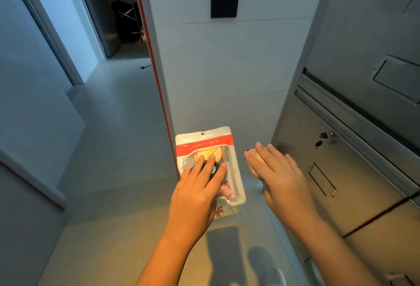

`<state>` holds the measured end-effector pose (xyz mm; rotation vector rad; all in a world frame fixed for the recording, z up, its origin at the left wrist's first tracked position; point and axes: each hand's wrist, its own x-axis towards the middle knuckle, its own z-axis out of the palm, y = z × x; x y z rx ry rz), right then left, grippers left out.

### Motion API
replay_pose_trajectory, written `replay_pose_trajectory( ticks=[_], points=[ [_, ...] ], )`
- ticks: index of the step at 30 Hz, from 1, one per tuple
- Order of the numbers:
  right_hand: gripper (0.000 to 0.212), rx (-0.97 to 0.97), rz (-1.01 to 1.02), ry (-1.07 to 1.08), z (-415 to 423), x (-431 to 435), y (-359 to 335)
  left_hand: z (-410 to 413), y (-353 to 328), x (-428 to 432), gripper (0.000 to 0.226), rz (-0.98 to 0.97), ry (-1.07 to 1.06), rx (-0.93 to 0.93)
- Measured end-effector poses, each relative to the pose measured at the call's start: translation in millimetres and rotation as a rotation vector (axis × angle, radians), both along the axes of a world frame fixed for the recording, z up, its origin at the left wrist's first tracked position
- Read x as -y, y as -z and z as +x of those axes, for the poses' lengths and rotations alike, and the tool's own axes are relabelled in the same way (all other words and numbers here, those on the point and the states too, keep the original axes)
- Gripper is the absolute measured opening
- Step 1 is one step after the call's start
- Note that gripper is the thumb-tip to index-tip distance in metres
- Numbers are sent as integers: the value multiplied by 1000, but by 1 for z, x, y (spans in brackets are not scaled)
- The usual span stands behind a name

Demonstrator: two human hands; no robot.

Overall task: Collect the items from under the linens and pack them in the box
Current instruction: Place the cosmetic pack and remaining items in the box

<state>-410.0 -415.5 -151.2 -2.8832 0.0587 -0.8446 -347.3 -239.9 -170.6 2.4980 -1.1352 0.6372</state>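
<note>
My left hand holds a clear plastic pouch with a red band across its top, in the air in front of me. My fingers lie on its front over a dark round item and an orange sponge inside. A second small packet sticks out below the pouch, under my palm. To the right, my right hand holds a round pale pink object from above; most of that object is hidden by my fingers and palm. No box and no linens are in view.
A grey metal cabinet with drawers and a key in a lock stands close on the right. Ahead is a white wall with a black panel and a red-edged corner. A corridor floor runs left toward a dark doorway.
</note>
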Motion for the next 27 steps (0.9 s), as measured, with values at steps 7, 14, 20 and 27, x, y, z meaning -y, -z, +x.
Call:
replay_pose_trajectory(
  ticks=[7,14,20,27],
  points=[
    [75,-21,-2,-1,36,11,11,29,5,10,73,12,-13,-26],
    [72,-13,25,-22,91,47,22,79,9,44,74,49,-50,-30],
    [69,8,71,-29,151,99,25,136,7,102,73,65,-59,-33],
    [68,21,41,-3,216,171,31,204,13,170,69,26,-42,-4]
  ],
)
